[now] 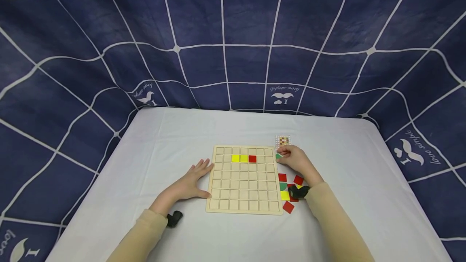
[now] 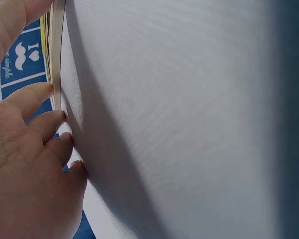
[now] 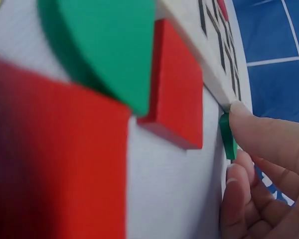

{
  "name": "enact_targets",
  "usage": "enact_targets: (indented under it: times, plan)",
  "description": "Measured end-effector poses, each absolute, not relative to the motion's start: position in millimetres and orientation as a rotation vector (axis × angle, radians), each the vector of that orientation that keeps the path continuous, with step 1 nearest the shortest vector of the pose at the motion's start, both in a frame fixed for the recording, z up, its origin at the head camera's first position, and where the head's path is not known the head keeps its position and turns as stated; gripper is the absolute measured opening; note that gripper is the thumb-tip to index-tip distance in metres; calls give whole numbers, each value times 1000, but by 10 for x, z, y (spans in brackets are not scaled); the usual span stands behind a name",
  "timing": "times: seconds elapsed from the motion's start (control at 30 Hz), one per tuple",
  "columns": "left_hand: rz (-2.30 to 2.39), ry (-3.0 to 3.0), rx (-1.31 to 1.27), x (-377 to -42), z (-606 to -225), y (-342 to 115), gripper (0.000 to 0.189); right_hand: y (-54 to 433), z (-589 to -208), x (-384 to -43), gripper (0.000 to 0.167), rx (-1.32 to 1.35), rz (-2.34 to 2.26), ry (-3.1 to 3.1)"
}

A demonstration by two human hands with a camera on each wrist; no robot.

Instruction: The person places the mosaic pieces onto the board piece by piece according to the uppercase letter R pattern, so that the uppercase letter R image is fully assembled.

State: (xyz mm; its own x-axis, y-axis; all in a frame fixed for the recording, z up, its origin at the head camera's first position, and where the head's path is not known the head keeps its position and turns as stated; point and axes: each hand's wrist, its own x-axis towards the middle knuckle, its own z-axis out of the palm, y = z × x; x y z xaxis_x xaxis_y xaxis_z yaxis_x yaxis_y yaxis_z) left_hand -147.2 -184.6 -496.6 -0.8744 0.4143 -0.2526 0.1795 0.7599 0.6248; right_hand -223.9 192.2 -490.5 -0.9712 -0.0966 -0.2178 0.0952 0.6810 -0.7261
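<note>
A wooden grid board lies on the white table, with two yellow squares and a red square in one of its upper rows. My left hand rests along the board's left edge, thumb and fingers spread; in the left wrist view its fingertips touch the board's side. Just off the board's upper right edge, my right hand pinches a green piece between thumb and fingers. Much of that piece is hidden by the hand.
Right of the board lie loose pieces: a red square, a green rounded piece, a yellow square and several other red ones. A small printed pattern card lies beyond the right hand. Dark blue gridded cloth hangs around the table.
</note>
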Motion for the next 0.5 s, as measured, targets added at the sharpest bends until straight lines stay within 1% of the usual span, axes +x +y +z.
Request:
enact_targets:
  times: [0.13,0.5]
  plan:
    - [857,2581,451,-1472,-4963,-1846,104,1924,-4905,-2239,31,-25,-1154,2653]
    - [855,2577,447,-1475,-4956,-1843,104,1905,-4870,-2200,25,41,-1079,2618]
